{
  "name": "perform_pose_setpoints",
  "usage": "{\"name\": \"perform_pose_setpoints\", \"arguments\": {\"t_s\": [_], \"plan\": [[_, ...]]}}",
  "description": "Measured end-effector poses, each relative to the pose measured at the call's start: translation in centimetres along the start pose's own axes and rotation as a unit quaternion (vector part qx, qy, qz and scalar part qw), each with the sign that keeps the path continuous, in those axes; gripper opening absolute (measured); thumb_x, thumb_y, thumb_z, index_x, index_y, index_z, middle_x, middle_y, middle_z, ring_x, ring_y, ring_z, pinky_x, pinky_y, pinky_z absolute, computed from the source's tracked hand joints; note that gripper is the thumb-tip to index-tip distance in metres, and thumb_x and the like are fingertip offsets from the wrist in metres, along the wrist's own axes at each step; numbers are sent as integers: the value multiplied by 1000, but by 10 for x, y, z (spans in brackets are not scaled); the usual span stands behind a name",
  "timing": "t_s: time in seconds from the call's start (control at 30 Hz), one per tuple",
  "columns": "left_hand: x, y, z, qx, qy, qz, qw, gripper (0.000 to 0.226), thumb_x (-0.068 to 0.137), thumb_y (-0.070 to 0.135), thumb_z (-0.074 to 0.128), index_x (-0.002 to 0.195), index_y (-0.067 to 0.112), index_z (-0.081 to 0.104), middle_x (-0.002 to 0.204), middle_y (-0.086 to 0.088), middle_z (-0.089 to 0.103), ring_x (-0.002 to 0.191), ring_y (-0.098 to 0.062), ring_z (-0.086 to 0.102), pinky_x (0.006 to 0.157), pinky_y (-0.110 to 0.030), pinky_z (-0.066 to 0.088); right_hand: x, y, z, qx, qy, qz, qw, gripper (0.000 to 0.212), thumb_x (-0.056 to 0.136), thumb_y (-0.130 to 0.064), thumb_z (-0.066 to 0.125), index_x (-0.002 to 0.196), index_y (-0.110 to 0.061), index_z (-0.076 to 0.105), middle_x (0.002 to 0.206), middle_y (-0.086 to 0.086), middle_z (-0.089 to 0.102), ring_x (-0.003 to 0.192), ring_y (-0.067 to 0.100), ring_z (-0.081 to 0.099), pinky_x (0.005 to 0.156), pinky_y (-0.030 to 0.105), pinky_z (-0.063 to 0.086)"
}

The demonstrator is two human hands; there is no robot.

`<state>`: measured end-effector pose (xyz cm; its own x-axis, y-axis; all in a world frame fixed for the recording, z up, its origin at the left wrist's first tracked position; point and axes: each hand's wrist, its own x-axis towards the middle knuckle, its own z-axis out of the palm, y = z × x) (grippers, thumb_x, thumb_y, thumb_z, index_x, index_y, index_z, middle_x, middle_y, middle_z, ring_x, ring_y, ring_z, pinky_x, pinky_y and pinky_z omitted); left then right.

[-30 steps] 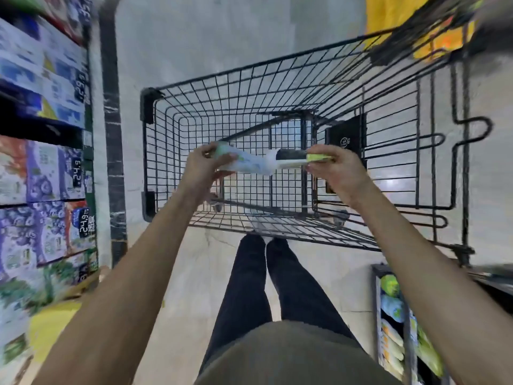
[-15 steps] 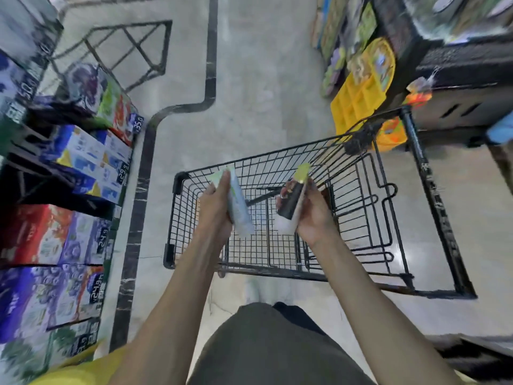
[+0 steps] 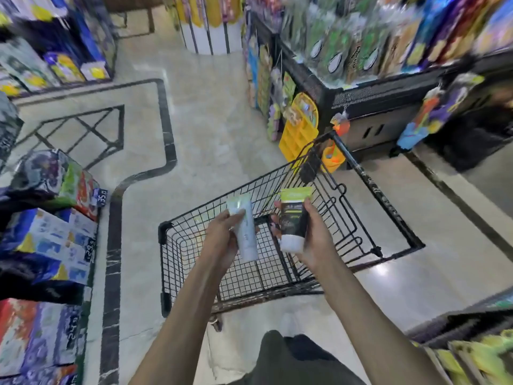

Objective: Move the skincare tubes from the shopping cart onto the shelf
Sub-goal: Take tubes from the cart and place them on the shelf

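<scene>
A black wire shopping cart (image 3: 344, 218) is seen on the tiled floor. Above its basket, a pale tube (image 3: 245, 232) is gripped by the left hand (image 3: 222, 240), and a black, green-topped tube (image 3: 293, 218) is held upright in the right hand's (image 3: 313, 237) curled fingers.

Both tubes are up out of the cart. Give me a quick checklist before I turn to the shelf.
1. Left hand grips the pale tube: ok.
2. Right hand grips the black tube: ok.
3. Tubes apart, not knocking together: ok.
4. Both lifted above the cart rim: ok.
5. No tubes left in the cart: none visible, ok.
6. Free shelf slot: cannot tell, shelves blurred.
</scene>
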<state>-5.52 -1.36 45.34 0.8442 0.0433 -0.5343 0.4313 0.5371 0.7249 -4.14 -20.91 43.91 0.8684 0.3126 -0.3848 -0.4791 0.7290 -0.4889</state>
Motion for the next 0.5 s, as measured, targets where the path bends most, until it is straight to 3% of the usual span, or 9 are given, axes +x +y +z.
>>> {"name": "perform_pose_setpoints", "arguments": {"t_s": [0.1,0.2,0.33,0.4,0.5], "plan": [[-19,0,3,52,-28,9,998,27,99,11,63,126,5,62,105,-15,66,90,-29,67,94,-65,53,-37,5,-2,-49,29,-38,998,61,100,-56,48,134,-7,64,136,17,65,77,25,69,56,31,57],[-43,-5,11,101,-76,9,992,25,102,16,58,127,20,61,117,-15,69,102,-33,69,91,-62,56,-81,11,-4,-75,100,-94,988,60,99,-55,52,128,-3,63,105,18,69,68,26,66,49,31,54],[-77,-25,25,150,-150,1,977,18,105,24,53,110,39,60,96,-7,78,92,-33,73,89,-54,58,-143,18,-12,-64,182,-196,961,22,102,-24,56,115,-7,58,77,12,69,54,25,66,45,29,53],[-88,-41,37,172,-178,-16,969,21,104,29,53,123,35,59,103,-14,76,93,-34,70,93,-57,55,-173,21,-19,-54,206,-230,950,17,99,-15,59,113,-6,60,78,12,70,55,25,66,48,29,54],[-103,-69,63,169,-195,-70,964,23,103,26,56,126,25,62,109,-21,69,90,-34,66,88,-51,54,-218,23,-36,-65,258,-287,920,42,87,-13,67,126,-1,58,99,26,67,67,33,66,59,39,56]]}}
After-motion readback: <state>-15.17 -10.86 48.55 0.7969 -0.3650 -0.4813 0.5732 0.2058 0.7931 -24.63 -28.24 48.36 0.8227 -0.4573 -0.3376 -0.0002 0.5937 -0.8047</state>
